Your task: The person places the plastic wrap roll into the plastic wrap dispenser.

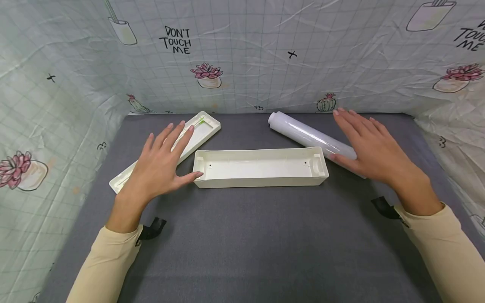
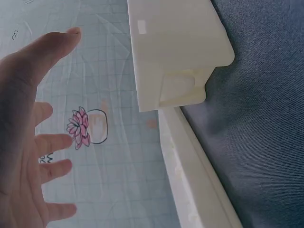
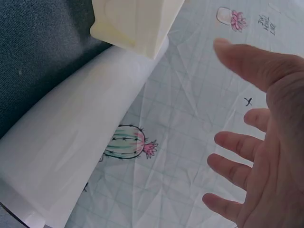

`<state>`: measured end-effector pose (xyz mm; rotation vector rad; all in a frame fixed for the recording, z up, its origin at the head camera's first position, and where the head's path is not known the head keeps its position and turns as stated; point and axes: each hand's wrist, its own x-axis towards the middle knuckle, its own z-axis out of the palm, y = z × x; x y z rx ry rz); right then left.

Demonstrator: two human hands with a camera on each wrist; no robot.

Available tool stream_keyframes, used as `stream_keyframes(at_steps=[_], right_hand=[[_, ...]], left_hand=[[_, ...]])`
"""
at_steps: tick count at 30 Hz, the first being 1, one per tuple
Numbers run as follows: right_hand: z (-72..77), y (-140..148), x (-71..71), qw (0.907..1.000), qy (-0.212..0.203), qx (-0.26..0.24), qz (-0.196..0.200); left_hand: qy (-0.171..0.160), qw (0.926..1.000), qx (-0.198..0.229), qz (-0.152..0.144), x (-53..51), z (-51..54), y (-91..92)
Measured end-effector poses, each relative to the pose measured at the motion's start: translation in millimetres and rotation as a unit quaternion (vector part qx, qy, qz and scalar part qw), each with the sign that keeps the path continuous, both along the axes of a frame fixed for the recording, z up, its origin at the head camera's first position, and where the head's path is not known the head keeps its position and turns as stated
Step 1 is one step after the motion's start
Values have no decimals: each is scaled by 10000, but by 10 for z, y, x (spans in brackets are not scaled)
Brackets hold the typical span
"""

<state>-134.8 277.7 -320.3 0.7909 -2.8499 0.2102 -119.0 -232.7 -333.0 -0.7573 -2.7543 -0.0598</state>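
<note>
Box (image 1: 261, 166), white and open at the top, sits mid-desk (image 1: 261, 235), one long side toward the person. Behind its left end a shallow white lid (image 1: 195, 141) lies at a slant, its inside facing up, with a small green piece (image 1: 201, 121) near the far end. Behind the box's right end, a glossy white roll (image 1: 313, 136) lies aslant, its far end pointing toward the middle; whether roll and box touch cannot be told. The left hand (image 1: 161, 168) hovers over the lid, palm down, fingers spread, thumb reaching toward the box's left end; the left wrist view shows a gap between thumb and box. The right hand (image 1: 373, 155) hovers by the roll's near end, fingers stretched out and thumb held apart, and the right wrist view shows space between hand and roll. Both arms wear cream sleeves (image 1: 443, 252), with a black strap (image 1: 153, 228) showing at each wrist. Checked cloth (image 1: 246, 54) rises behind the desk and at both sides, printed with potted plants (image 1: 208, 75) and "DON'T TOUCH ME".
</note>
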Motion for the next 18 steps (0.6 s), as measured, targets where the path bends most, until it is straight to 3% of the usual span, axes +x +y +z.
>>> stream_keyframes(at_steps=[7,11,18], right_hand=[[-2,36,-44,9998,47,-151,79],[15,35,-67,9996,-213,-179,-60],[16,35,-114,9985,-456,-84,-292]], left_hand=[[-458,9977,491,-2,12,-62,-23],[-870,9925,854,59,20,-102,-27],[-1605,9808,1062,313,42,-172,-49]])
